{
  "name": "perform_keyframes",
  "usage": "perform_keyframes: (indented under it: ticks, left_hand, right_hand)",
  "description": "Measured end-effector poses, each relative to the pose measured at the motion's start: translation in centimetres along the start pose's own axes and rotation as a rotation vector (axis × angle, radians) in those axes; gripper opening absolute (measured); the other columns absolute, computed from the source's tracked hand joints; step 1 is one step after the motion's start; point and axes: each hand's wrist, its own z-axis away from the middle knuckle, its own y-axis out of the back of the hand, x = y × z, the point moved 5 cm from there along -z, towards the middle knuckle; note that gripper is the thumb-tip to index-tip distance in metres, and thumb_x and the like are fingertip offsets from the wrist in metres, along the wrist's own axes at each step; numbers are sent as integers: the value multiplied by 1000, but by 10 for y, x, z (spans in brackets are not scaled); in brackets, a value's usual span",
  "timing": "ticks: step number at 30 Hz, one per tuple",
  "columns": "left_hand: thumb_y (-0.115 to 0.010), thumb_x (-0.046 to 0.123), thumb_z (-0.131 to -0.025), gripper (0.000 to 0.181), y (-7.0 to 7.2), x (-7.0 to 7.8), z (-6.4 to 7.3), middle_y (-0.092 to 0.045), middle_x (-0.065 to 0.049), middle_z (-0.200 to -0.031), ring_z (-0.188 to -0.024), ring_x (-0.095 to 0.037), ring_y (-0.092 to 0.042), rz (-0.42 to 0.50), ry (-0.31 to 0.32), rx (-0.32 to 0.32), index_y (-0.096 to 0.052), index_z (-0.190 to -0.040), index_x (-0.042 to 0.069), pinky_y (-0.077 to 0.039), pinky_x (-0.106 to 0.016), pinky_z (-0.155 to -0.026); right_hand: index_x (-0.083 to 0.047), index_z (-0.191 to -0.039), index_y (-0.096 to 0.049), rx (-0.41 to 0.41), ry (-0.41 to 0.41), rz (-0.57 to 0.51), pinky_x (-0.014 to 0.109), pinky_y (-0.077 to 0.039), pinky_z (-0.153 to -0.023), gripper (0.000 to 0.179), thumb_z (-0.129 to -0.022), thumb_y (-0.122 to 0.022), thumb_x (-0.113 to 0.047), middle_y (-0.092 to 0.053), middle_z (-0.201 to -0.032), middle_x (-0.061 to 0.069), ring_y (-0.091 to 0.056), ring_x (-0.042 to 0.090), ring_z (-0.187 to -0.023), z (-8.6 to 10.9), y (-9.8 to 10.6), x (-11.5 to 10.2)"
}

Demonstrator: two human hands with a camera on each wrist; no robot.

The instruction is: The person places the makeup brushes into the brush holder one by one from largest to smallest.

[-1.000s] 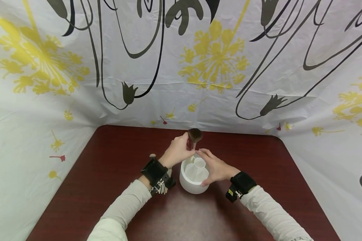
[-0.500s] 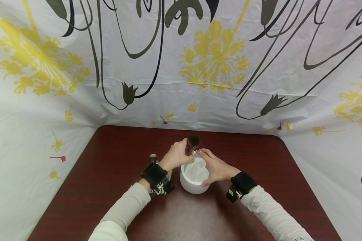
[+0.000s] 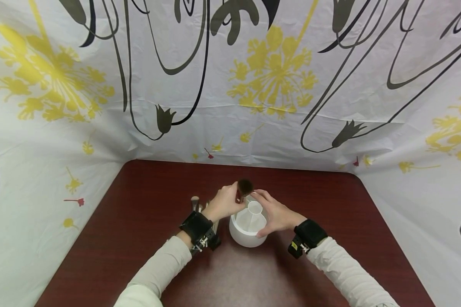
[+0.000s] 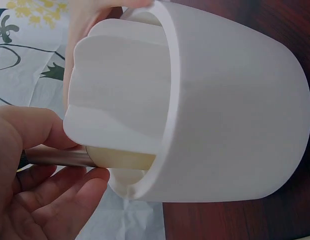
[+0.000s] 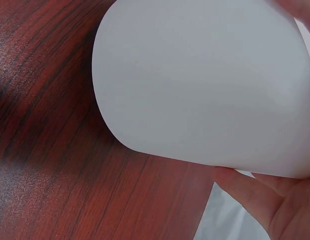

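Note:
My left hand (image 3: 226, 202) pinches a makeup brush (image 3: 245, 186) with a dark, fluffy head pointing up. In the left wrist view, the brush's pale handle (image 4: 127, 159) reaches down inside the rim of a white round brush holder (image 4: 235, 110), beside a divider (image 4: 120, 85). How deep the tip sits is hidden. The holder stands upright on the table, with a small ring at the centre of its dividers. Around its right side curls my right hand (image 3: 279, 214), thumb near the front and fingers at the far rim.
Several more makeup brushes (image 3: 194, 203) lie on the dark red wooden table (image 3: 161, 183), partly hidden under my left wrist. A patterned white cloth (image 3: 215, 94) hangs behind the table and along its sides.
My left hand has lowered the makeup brush farther into the holder, and its head now sits lower. More of the lying brushes shows beside the wrist. My right hand keeps its hold.

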Motion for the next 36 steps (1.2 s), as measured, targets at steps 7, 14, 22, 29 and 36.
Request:
perform_keyframes:
  ticks: [7, 14, 22, 29, 36]
  left_hand:
    - [-66, 13, -75, 33, 1, 0, 2, -57, -1, -75, -60, -7, -52, 24, -12, 9, -51, -104, 8, -43, -18, -51]
    - [-67, 13, -75, 27, 7, 1, 4, -60, -3, -77, -64, -9, -55, 38, -15, 10, -52, -98, 9, -44, -19, -54]
    - [-66, 9, -75, 30, 18, -15, 7, -62, -4, -91, -79, -12, -64, 34, 126, -21, -55, -102, 8, -50, -25, -63]
    - [-63, 11, -74, 32, 36, -44, 14, -62, 0, -90, -77, -11, -61, 4, 222, 28, -57, -106, 12, -48, -43, -70]
    - [-61, 11, -79, 27, 54, -76, 19, -61, -6, -89, -72, -16, -58, -17, 281, 35, -55, -105, 6, -47, -30, -63]
  right_hand:
    - [-17, -144, -19, 2, -2, 4, 39, -42, -88, 115, -53, -83, -46, -20, -143, 5, -35, 22, -124, 1, 0, 0]
    - [-14, -144, -20, 9, 2, 21, 39, -43, -87, 115, -53, -83, -46, -20, -142, 5, -36, 21, -122, 2, 0, -3]
    - [-15, -144, -20, 7, -25, 43, 39, -44, -82, 115, -53, -81, -49, -20, -142, 6, -39, 24, -119, 3, 2, -4]
    - [-14, -145, -12, -30, -106, 64, 35, -46, -76, 119, -55, -78, -55, -15, -145, 12, -43, 25, -115, 6, 4, -8]
    - [-3, -144, -7, -53, -162, 156, 32, -46, -71, 126, -55, -77, -57, -21, -138, 19, -49, 28, -107, 10, 9, -22]
